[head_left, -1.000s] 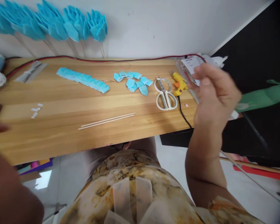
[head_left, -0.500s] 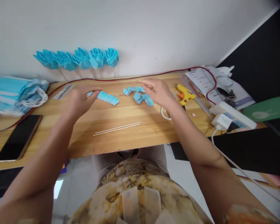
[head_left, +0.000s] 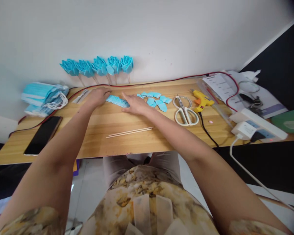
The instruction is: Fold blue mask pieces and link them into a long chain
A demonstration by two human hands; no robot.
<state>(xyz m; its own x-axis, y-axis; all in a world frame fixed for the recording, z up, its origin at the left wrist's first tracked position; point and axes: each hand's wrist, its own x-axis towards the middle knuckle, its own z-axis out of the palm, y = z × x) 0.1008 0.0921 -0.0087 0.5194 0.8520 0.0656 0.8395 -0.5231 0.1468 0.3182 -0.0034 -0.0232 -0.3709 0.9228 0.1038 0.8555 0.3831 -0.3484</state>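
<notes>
left hand (head_left: 98,96) flat, fingers together, on the left end of pleated blue strip (head_left: 117,101), back-middle of desk (head_left: 161,143). right hand (head_left: 134,105) same on right end. better to press both ends evenly so folds don't spring. counts: 5 blue flowers (head_left: 100,65), 2 skewers (head_left: 129,132), 1 scissors (head_left: 185,111), 1 glue gun (head_left: 202,99).

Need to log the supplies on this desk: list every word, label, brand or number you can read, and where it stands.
Nothing can be read.
Printed sheet at the desk's right end: lines of print, too small to read.
Yellow glue gun: no marking can be made out.
Power strip and dark phone: no text shows.
</notes>
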